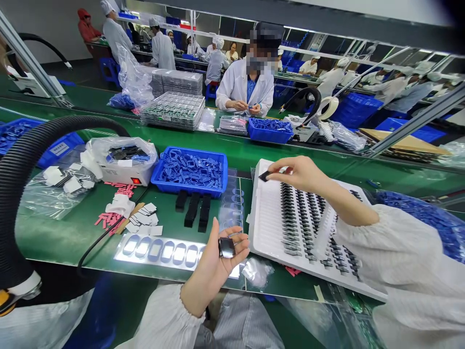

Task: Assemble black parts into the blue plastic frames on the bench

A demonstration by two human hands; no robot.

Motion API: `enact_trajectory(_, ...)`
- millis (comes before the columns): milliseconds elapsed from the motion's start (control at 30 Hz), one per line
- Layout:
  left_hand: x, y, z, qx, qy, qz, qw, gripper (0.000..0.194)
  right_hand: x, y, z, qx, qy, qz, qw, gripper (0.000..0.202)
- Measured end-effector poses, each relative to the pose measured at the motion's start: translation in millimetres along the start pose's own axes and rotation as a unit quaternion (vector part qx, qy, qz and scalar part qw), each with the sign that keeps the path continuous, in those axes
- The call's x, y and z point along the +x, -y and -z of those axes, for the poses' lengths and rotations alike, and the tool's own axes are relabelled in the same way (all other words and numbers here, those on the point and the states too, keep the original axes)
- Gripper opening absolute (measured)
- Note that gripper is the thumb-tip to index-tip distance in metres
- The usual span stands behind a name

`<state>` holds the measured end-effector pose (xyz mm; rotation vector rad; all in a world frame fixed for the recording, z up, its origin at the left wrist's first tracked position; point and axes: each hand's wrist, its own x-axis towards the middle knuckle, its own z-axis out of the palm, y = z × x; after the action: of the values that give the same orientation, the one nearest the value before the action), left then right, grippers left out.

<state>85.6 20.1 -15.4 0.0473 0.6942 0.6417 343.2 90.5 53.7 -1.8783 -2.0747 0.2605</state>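
Observation:
My left hand [220, 259] is palm up over the front of the green bench. A small black square piece with a glossy face [227, 247] rests in it, the fingers curling slightly around its side. Farther right, my right hand [296, 173] pinches a small dark piece [264, 176] between thumb and fingertips, above the top left corner of a white tray [267, 232]. Rows of small black parts [290, 218] fill the tray's slots. Below my left hand lies a shiny sheet of rounded clear films [160, 249].
A blue bin of blue plastic parts [191, 169] stands behind black strips [194, 211]. White squares [145, 220], pink strips [109, 220] and a white box with a red switch [123, 165] are at left, beneath a black hose [39, 140]. A co-worker [250, 87] sits across the bench.

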Motion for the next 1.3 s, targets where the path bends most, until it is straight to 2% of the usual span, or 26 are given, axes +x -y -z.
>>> enact_trajectory(133, 1, 0, 1.2, 0.004, 0.009, -0.008, 1.0, 0.042, -21, 62, 0, 0.132, 0.148, 0.152, 0.968, 0.028)
enact_trajectory(200, 1, 1, 2.7, 0.014, 0.001, -0.016, 1.0, 0.039, -29, 82, -3, 0.155, 0.213, 0.193, 0.945, 0.025)
enact_trajectory(267, 0, 2, 4.4, 0.029, -0.004, -0.021, 0.999, 0.039, -31, 94, -6, 0.152, 0.27, 0.212, 0.927, 0.02)
enact_trajectory(367, -3, 3, 6.0, 0.045, 0.016, -0.025, 0.999, 0.043, -28, 101, -10, 0.09, 0.339, 0.216, 0.911, 0.013)
enact_trajectory(467, -5, 3, 6.2, 0.039, 0.046, -0.016, 0.998, 0.046, -22, 103, -17, 0.021, 0.373, 0.202, 0.905, 0.011)
enact_trajectory(633, -6, 6, 6.2, 0.004, 0.021, 0.013, 1.0, 0.05, -21, 105, -33, -0.018, 0.397, 0.188, 0.898, 0.013)
enact_trajectory(700, -5, 7, 6.6, -0.016, 0.005, 0.017, 1.0, 0.05, -24, 106, -35, -0.035, 0.388, 0.178, 0.903, 0.014)
enact_trajectory(767, -4, 7, 6.8, -0.038, -0.008, 0.014, 0.999, 0.047, -29, 109, -36, -0.049, 0.352, 0.182, 0.917, 0.014)
enact_trajectory(867, -3, 7, 6.4, -0.073, -0.012, 0.003, 0.997, 0.04, -40, 117, -37, -0.024, 0.278, 0.238, 0.93, 0.013)
enact_trajectory(967, 0, 7, 5.8, -0.088, 0.007, 0.0, 0.996, 0.04, -50, 125, -41, -0.023, 0.241, 0.294, 0.924, 0.017)
enact_trajectory(1033, 1, 8, 5.5, -0.092, 0.008, 0.005, 0.996, 0.043, -55, 129, -46, -0.05, 0.235, 0.304, 0.922, 0.017)
enact_trajectory(1167, 1, 9, 5.5, -0.1, -0.002, 0.005, 0.995, 0.047, -58, 130, -52, -0.036, 0.234, 0.272, 0.933, 0.014)
enact_trajectory(1300, -2, 10, 5.7, -0.072, 0.025, -0.004, 0.997, 0.045, -52, 124, -52, 0.06, 0.26, 0.178, 0.947, 0.013)
